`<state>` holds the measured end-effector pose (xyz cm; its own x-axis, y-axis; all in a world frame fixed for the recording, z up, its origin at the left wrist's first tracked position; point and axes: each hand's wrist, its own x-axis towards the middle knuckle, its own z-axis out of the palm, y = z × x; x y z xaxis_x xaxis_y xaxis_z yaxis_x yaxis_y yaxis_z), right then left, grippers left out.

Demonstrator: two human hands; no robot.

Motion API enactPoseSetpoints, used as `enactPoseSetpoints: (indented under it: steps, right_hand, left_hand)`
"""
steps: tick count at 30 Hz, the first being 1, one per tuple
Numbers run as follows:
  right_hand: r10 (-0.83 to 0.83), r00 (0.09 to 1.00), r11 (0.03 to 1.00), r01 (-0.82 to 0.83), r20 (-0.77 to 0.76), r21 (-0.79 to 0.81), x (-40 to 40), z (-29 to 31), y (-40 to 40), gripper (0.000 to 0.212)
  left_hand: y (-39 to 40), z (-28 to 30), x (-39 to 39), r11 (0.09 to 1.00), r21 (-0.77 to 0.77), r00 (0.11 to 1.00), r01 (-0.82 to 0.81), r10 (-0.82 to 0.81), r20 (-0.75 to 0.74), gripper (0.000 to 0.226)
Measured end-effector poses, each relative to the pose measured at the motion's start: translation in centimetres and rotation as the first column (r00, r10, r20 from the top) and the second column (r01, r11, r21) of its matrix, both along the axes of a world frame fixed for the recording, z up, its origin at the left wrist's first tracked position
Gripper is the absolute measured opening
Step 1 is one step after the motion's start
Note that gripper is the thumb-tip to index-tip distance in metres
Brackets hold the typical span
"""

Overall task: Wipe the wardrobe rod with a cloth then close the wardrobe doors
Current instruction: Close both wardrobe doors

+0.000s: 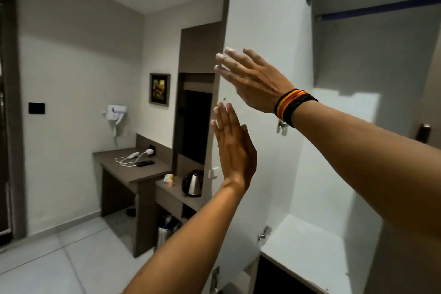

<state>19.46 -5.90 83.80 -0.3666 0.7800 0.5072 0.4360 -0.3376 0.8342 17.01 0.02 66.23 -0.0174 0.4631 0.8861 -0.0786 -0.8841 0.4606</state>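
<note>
The white left wardrobe door (267, 19) stands open, its inner face toward me. My right hand (250, 79), with a black, orange and yellow wristband, is flat with fingers spread near the door's outer edge. Just below it, my left hand (235, 148) is raised, fingers straight, against the same edge. Neither hand holds anything. The wardrobe rod (381, 8), dark blue, runs across the top of the open wardrobe at upper right. No cloth is visible.
Inside the wardrobe is a white shelf (322, 253). Left of the door are a brown desk (133, 169) with a phone and charger, a steel kettle (193, 184), a bin (167, 229), and a wall hair dryer (115, 112). Grey floor tiles lie at lower left.
</note>
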Motion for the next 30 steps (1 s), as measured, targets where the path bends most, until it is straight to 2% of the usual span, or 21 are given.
enactPoseSetpoints:
  steps: [3,5,7,9,12,14,19,25,30]
  right_hand:
    - [-0.041,0.998,0.993,0.047,0.051,-0.107,-2.4,0.1,3.4,0.047]
    - [-0.112,0.992,0.982,0.119,0.056,-0.146,-3.1,-0.1,4.7,0.039]
    - [-0.178,0.983,0.97,0.184,0.047,-0.16,-3.3,-0.4,5.0,0.036]
    - [-0.204,0.978,0.964,0.209,0.047,-0.164,-3.0,-0.8,4.7,0.04]
    - [-0.211,0.976,0.967,0.217,0.062,-0.135,-2.7,-1.3,3.7,0.042]
    - [-0.171,0.983,0.978,0.177,0.06,-0.109,-2.3,-1.7,2.5,0.041]
    - [-0.057,0.994,0.996,0.063,0.093,-0.06,-0.4,-2.1,-3.2,0.035]
    - [-0.044,0.994,0.999,0.042,0.096,0.025,2.7,-2.9,-12.4,0.036]
    - [-0.132,0.991,0.99,0.13,0.033,0.063,6.8,-3.4,-20.7,0.033]
  left_hand:
    - [2.6,-0.8,-1.8,0.988,-0.151,0.998,0.021,-0.013,0.058,0.058]
    - [4.3,-1.0,-2.5,0.946,-0.306,0.994,0.107,-0.099,0.041,0.058]
    - [5.4,-0.6,-3.4,0.831,-0.494,0.959,0.254,-0.283,0.016,0.053]
    - [5.7,0.1,-3.8,0.709,-0.606,0.911,0.36,-0.408,0.064,0.034]
    - [5.2,0.3,-3.6,0.663,-0.642,0.908,0.385,-0.396,0.136,0.044]
    - [4.1,0.3,-3.1,0.677,-0.649,0.931,0.347,-0.335,0.148,0.051]
    - [-0.6,0.5,-2.0,0.68,-0.646,0.936,0.346,-0.296,0.189,0.046]
    - [-9.0,0.4,0.5,0.663,-0.617,0.903,0.424,-0.362,0.231,0.052]
    - [-15.9,0.2,4.3,0.682,-0.538,0.859,0.496,-0.476,0.189,0.049]
